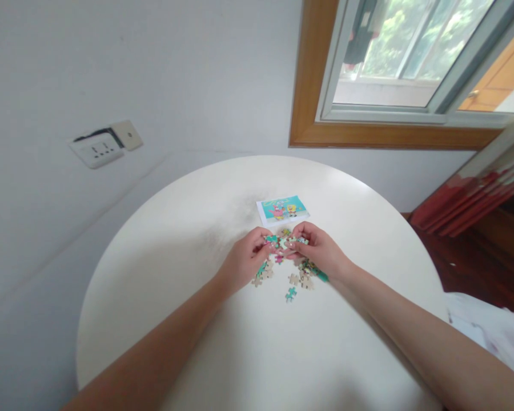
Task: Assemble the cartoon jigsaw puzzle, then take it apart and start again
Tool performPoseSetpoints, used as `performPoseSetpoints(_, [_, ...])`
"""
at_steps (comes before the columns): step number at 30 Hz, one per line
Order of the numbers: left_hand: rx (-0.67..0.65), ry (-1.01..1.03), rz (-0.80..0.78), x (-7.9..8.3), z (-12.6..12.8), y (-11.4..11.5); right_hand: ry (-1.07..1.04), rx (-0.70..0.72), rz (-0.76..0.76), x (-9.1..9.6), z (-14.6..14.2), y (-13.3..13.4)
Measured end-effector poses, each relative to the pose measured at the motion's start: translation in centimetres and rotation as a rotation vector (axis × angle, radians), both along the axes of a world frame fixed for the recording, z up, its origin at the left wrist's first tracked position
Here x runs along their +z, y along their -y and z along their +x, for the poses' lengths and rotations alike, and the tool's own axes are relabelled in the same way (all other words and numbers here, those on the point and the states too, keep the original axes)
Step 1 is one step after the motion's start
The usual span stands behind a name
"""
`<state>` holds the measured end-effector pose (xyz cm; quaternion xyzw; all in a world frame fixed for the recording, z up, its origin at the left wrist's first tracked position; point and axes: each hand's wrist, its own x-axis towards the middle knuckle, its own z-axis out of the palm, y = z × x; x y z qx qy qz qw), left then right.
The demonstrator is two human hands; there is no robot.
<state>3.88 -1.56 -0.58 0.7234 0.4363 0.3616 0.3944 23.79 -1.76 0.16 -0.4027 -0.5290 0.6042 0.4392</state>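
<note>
Both my hands meet over a small heap of jigsaw puzzle pieces on the white table (pixel 163 319). My left hand (pixel 245 257) is closed with thumb and fingers pinching puzzle pieces (pixel 271 239), some of them teal. My right hand (pixel 321 248) is closed too, its thumb and fingers on pale and coloured pieces beside the left ones. Whether the two groups are joined, I cannot tell. Loose pieces lie under and around the hands, some with the plain beige side up (pixel 293 279). One teal piece (pixel 290 294) lies nearest to me.
Just beyond my hands lies a picture card (pixel 282 209) with a pink and a yellow cartoon figure on teal. The round table stands against a white wall with a socket (pixel 97 150). A wood-framed window (pixel 394 134) and a red curtain (pixel 449 200) are at the right.
</note>
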Motion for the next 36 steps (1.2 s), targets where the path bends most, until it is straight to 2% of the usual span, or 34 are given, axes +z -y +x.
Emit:
performPoseSetpoints(3, [0.032,-0.015,0.012,0.2,-0.1,0.0,0.023,-0.02,0.015,0.1,0.2,-0.1])
performPoseSetpoints(7, [0.043,-0.135,0.082,1.0,-0.2,0.3,0.198,-0.037,0.094,-0.2,0.6,-0.1])
performPoseSetpoints(10, [0.028,-0.187,0.129,1.4,-0.2,0.5,0.405,-0.073,0.252,-0.2,0.9,-0.2])
performPoseSetpoints(13, [0.023,-0.196,0.109,1.3,-0.2,0.5,0.593,-0.119,0.433,0.1,1.1,-0.2])
performPoseSetpoints(15, [0.015,-0.192,0.088,1.0,-0.1,0.6,0.653,-0.125,0.496,0.2,1.2,-0.3])
performPoseSetpoints(21, [0.044,-0.232,0.126,0.9,-0.3,0.6,0.661,-0.152,0.513,-0.2,1.6,-0.8])
performPoseSetpoints(25, [0.099,-0.23,0.255,1.5,-0.3,0.4,0.605,-0.02,0.503,0.0,1.6,-0.6])
performPoseSetpoints(28, [0.102,-0.198,0.287,1.6,-0.5,0.0,0.602,0.044,0.569,0.3,1.4,-0.3])
performPoseSetpoints(32, [0.105,-0.25,0.248,1.4,-0.7,-0.5,0.709,-0.047,0.664,0.3,1.7,-0.3])
performPoseSetpoints(36, [0.153,-0.247,0.181,1.4,-1.0,-0.4,0.908,-0.168,0.685,-0.1,2.7,-1.1])
